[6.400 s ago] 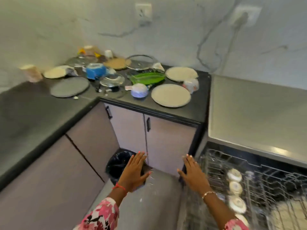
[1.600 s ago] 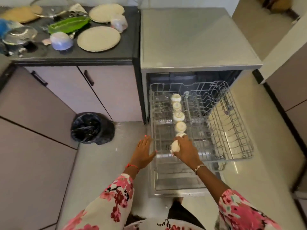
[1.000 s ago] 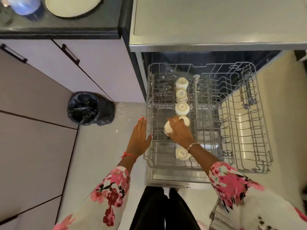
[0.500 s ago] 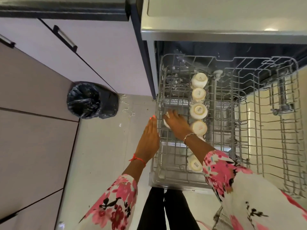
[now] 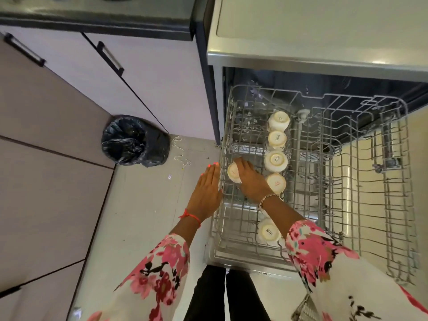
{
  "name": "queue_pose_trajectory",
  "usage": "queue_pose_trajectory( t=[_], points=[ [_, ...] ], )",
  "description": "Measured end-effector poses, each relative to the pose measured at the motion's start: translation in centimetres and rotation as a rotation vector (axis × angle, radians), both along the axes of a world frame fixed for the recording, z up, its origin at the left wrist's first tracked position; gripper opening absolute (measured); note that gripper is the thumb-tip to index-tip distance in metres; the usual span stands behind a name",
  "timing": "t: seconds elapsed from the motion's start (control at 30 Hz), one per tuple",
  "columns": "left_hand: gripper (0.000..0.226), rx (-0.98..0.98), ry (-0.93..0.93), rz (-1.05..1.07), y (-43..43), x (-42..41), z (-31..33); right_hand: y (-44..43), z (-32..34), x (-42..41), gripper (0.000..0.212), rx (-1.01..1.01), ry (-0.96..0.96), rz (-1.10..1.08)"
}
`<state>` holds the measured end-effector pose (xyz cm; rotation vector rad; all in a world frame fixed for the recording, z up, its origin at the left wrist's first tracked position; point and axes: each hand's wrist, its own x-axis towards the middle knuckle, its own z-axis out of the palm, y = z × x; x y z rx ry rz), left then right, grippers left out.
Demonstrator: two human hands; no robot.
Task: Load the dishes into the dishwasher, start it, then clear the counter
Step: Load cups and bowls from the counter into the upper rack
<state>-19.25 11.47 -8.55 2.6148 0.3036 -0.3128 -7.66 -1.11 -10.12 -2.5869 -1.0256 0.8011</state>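
Gripping a white cup (image 5: 233, 173), right hand (image 5: 252, 183) beside upturned cups (image 5: 276, 160) stamped SISTA.

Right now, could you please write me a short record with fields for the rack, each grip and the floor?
rack: pulled out of the dishwasher; holds a row of upside-down cups, five plainly visible
right grip: curled over a white cup at the rack's left side
left grip: fingers straight, beside the rack's left rim
floor: black-lined bin by the cabinet
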Motion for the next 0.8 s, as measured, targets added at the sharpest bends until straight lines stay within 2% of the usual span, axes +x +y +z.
queue_pose_trajectory(
  t=[0.17,0.27,0.47,0.63,0.73,0.8],
  points=[
    [0.064,0.065,0.047,-0.003,1.3,-2.8,3.4,-0.9,4.7,-0.6,0.061,0.044,-0.031,-0.023],
    [0.077,0.055,0.002,0.054,2.6,-5.7,6.3,-0.2,8.2,-1.8,0.055,0.079,-0.159,0.03],
    [0.09,0.1,-0.044,0.143,8.0,-10.0,12.1,4.1,14.8,-5.0,0.053,0.11,-0.189,0.108],
    [0.085,0.168,-0.095,0.185,16.4,-13.0,15.6,11.1,18.4,-7.7,0.058,0.097,-0.215,0.105],
    [0.067,0.22,-0.138,0.186,22.7,-14.8,17.4,17.0,20.4,-9.3,0.058,0.119,-0.252,0.097],
    [0.072,0.221,-0.195,0.196,26.2,-15.8,18.3,20.7,21.6,-10.0,0.058,0.158,-0.272,0.087]
  ],
)
